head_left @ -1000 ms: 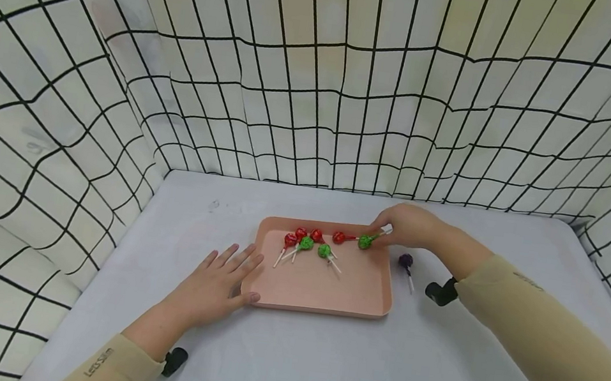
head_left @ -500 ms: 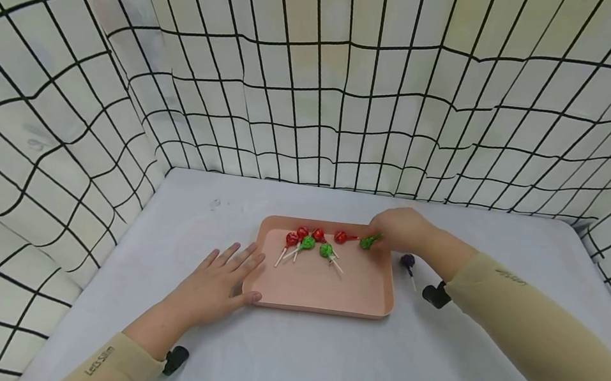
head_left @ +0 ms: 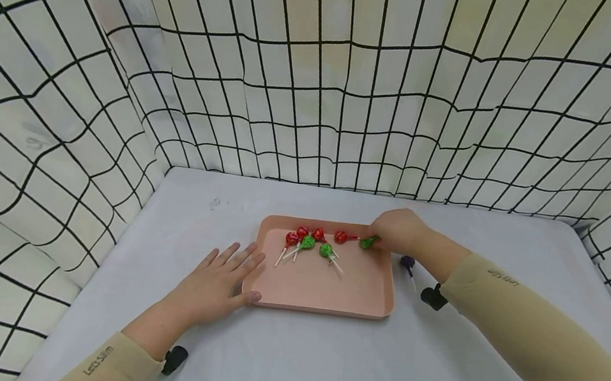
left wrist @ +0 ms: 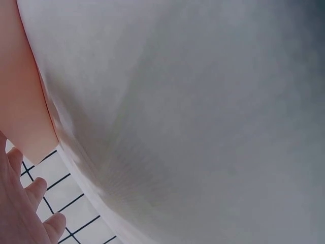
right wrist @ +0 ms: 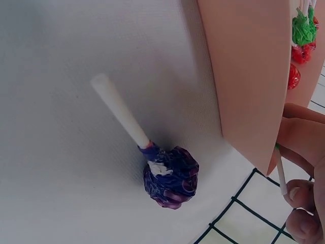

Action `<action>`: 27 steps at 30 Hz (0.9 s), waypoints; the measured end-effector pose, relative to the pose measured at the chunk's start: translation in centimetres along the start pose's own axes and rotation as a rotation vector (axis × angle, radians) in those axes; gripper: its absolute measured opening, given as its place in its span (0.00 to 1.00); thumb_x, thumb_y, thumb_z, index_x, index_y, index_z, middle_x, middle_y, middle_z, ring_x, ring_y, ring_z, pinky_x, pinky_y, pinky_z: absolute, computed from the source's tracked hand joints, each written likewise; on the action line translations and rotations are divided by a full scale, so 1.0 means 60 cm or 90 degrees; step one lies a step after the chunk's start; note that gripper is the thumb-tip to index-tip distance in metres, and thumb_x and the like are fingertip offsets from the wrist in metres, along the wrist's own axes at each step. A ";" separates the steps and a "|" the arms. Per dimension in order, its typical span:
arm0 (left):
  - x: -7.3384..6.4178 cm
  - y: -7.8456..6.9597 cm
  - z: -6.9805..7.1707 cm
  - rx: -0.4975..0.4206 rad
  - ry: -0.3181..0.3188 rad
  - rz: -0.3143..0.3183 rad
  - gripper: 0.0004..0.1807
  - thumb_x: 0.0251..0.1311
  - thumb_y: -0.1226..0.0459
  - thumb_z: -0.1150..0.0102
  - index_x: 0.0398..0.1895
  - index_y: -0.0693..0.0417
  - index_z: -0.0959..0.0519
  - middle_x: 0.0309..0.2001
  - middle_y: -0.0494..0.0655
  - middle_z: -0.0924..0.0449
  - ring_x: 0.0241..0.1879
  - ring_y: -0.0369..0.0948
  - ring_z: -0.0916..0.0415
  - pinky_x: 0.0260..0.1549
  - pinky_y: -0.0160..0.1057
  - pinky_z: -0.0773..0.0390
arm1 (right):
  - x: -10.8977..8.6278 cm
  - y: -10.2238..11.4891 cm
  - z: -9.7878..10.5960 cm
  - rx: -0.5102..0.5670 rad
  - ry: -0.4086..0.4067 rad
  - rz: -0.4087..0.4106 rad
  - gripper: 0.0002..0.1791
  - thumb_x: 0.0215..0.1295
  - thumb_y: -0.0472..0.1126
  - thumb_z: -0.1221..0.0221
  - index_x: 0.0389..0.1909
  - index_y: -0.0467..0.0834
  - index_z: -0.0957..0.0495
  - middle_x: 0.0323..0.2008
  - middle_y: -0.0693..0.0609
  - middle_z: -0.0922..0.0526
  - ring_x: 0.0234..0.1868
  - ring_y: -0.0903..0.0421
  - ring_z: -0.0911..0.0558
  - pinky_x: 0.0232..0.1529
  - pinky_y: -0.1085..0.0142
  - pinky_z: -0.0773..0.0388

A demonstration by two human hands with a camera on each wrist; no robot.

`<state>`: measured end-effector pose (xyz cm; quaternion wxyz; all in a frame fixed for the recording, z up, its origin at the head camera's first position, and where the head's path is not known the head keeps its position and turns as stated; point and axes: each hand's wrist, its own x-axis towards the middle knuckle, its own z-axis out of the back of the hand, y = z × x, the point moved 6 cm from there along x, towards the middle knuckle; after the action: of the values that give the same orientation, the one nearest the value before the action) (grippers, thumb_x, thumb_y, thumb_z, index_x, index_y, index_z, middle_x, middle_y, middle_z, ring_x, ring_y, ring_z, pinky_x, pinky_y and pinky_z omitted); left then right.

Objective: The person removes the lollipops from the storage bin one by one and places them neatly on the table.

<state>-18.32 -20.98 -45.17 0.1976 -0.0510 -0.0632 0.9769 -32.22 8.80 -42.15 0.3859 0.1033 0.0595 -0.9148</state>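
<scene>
A pink tray [head_left: 321,292] lies on the table, several wrapped lollipops inside it. My left hand [head_left: 217,285] rests at its left edge with fingers spread and straight, the thumb at the near corner. At the tray's far right corner, my right hand [head_left: 401,232] pinches a green lollipop [head_left: 367,242]; the right wrist view shows its white stick [right wrist: 281,170] by the fingertips. Just left of it is a red lollipop [head_left: 341,237] lying sideways. Further left sit a green lollipop [head_left: 326,250], another green one [head_left: 307,242] and several red lollipops [head_left: 291,239].
Outside the tray's right side, a purple lollipop [right wrist: 172,178] lies on the white tablecloth [head_left: 306,364], partly under the right wrist in the head view. White walls with a black grid [head_left: 345,112] enclose the table's back and sides.
My right hand has turned and shifted slightly over the green lollipop, covering its stick in the head view. The right forearm has moved a little left. My left hand stays in place.
</scene>
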 end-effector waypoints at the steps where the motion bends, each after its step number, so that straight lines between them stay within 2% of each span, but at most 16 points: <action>1: 0.000 0.000 0.000 0.000 0.001 0.001 0.44 0.65 0.34 0.53 0.79 0.41 0.48 0.79 0.41 0.55 0.77 0.53 0.57 0.72 0.61 0.55 | 0.000 0.001 0.000 -0.003 -0.002 -0.001 0.09 0.63 0.46 0.33 0.45 0.55 0.12 0.36 0.60 0.14 0.36 0.59 0.19 0.46 0.60 0.18; 7: 0.000 -0.001 0.001 0.003 0.009 0.005 0.45 0.65 0.33 0.54 0.80 0.41 0.48 0.80 0.41 0.56 0.77 0.53 0.57 0.73 0.61 0.55 | 0.001 0.006 0.003 0.027 -0.008 -0.002 0.08 0.63 0.48 0.33 0.42 0.55 0.12 0.35 0.60 0.14 0.34 0.60 0.20 0.44 0.60 0.18; 16: 0.000 -0.003 0.002 0.006 0.013 0.003 0.46 0.65 0.31 0.57 0.80 0.42 0.48 0.80 0.43 0.55 0.77 0.54 0.56 0.72 0.61 0.55 | 0.007 0.013 -0.010 0.097 0.018 -0.007 0.12 0.65 0.47 0.34 0.48 0.57 0.13 0.42 0.62 0.13 0.46 0.59 0.17 0.52 0.59 0.20; 22: 0.001 -0.001 0.001 0.004 0.010 0.002 0.46 0.64 0.31 0.57 0.80 0.42 0.48 0.79 0.43 0.55 0.77 0.54 0.56 0.72 0.62 0.54 | 0.008 0.025 -0.015 0.124 0.031 -0.018 0.12 0.64 0.46 0.33 0.48 0.59 0.13 0.41 0.63 0.14 0.45 0.60 0.18 0.52 0.59 0.21; 27: 0.001 -0.001 0.000 0.002 0.011 0.005 0.46 0.64 0.30 0.57 0.80 0.41 0.48 0.80 0.42 0.55 0.77 0.54 0.56 0.72 0.62 0.54 | 0.007 0.033 -0.015 0.143 0.032 -0.007 0.14 0.64 0.46 0.33 0.50 0.59 0.13 0.40 0.64 0.14 0.43 0.63 0.18 0.51 0.60 0.21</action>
<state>-18.36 -20.91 -45.14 0.1946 -0.0591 -0.0600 0.9773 -30.95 7.30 -43.17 0.3653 0.1685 -0.0328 -0.9149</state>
